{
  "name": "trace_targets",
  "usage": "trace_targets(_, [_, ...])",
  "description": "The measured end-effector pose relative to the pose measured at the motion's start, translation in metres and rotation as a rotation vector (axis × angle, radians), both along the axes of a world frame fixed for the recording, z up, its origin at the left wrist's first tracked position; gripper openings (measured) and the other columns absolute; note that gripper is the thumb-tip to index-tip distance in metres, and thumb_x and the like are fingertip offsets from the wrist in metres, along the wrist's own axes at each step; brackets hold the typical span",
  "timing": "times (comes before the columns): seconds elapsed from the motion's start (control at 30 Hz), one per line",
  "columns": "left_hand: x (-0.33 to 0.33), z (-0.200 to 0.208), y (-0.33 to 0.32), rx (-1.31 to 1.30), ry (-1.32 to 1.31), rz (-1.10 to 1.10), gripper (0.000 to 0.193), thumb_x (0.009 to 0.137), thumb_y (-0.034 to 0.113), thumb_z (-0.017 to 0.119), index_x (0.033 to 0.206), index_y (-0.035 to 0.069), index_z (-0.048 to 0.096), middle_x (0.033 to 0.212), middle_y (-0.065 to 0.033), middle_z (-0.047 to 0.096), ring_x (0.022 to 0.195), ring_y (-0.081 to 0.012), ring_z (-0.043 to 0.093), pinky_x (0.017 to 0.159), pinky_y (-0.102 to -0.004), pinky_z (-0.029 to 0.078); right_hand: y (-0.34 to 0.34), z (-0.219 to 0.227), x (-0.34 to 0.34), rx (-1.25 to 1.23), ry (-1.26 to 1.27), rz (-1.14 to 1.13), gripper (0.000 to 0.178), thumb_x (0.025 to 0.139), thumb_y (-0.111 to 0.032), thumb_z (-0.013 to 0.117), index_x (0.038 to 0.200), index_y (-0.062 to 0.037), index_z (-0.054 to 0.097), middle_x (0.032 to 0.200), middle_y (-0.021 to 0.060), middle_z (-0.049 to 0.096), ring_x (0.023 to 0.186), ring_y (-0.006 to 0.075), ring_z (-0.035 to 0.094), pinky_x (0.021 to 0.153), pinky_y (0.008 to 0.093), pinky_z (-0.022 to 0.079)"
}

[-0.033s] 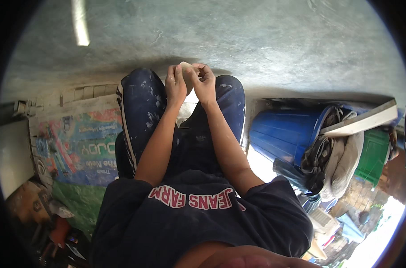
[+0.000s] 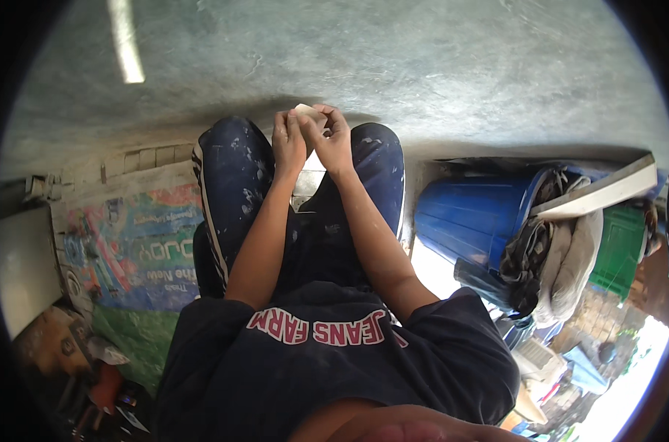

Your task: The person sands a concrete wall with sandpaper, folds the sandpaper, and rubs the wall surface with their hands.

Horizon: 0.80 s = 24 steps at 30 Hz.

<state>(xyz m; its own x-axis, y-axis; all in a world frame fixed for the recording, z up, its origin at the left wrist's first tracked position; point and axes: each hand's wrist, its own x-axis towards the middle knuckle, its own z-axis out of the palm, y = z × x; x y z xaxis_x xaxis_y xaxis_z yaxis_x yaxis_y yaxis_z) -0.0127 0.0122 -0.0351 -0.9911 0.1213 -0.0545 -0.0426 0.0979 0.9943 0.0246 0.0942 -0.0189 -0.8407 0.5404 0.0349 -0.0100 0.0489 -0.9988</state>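
Note:
Between my raised knees, close to the grey wall, both my hands meet around a small pale, flat piece [image 2: 310,113] that looks like stiff sheet or folded paper. My left hand [image 2: 288,144] has its fingers pressed along the piece's left side. With thumb and fingers my right hand [image 2: 334,142] pinches the right side. The fingers hide much of the piece, so its exact kind cannot be made out. White smears mark my dark blue trousers [image 2: 242,158] at both knees.
A grey plastered wall [image 2: 423,66] spans the front. To the right stand a blue barrel [image 2: 471,217], draped cloths [image 2: 570,258], a pale board [image 2: 603,193] and a green bin [image 2: 618,250]. A printed banner [image 2: 139,250] and green sheet [image 2: 132,335] lie left.
The pale piece shows a broader face between my fingers, and my right fingers have shifted slightly on it. Otherwise the view has only moved a little.

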Motion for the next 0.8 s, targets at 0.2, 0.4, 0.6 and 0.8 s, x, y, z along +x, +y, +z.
trace_targets(0.2, [0.013,0.012,-0.004,0.606,-0.422,-0.315,0.076,0.096,0.067,0.018,0.12,0.004,0.054,0.114,-0.0053,0.058,0.109,-0.0185,0.051,0.099,-0.0311,0.034,0.0,0.013,0.013,0.43,-0.01,-0.047,0.06,0.083,-0.026,0.074,0.129,0.0014,0.047,0.11,0.0178,0.058,0.104,0.0266,0.051,0.091,0.0356,0.043])
trace_targets(0.4, [0.013,0.024,0.003,0.54,-0.27,-0.624,0.093,0.09,0.074,0.007,0.132,0.002,0.049,0.12,-0.0099,0.056,0.104,-0.0212,0.051,0.099,-0.0367,0.032,0.017,0.021,0.022,0.216,0.029,-0.338,0.033,0.093,-0.01,0.062,0.124,0.0007,0.059,0.097,0.0119,0.068,0.093,0.0127,0.062,0.077,0.0261,0.051])
trace_targets(0.6, [0.007,0.002,0.002,0.129,-0.21,-0.293,0.069,0.098,0.056,0.026,0.135,0.002,0.046,0.125,-0.0124,0.053,0.107,-0.0231,0.051,0.099,-0.0359,0.035,0.043,0.038,0.015,0.091,0.224,-0.55,0.015,0.096,-0.015,0.059,0.091,-0.0033,0.05,0.087,0.0066,0.068,0.062,0.0072,0.055,0.056,0.0228,0.048])
trace_targets(0.8, [0.009,0.016,0.004,-0.119,-0.205,-0.189,0.064,0.096,0.033,0.051,0.147,0.002,0.027,0.14,-0.022,0.043,0.123,-0.0308,0.05,0.1,-0.0378,0.04,0.059,0.034,0.009,0.339,0.166,-0.621,0.018,0.095,-0.017,0.059,0.087,-0.0041,0.05,0.075,0.004,0.066,0.058,0.0081,0.052,0.054,0.0238,0.042])
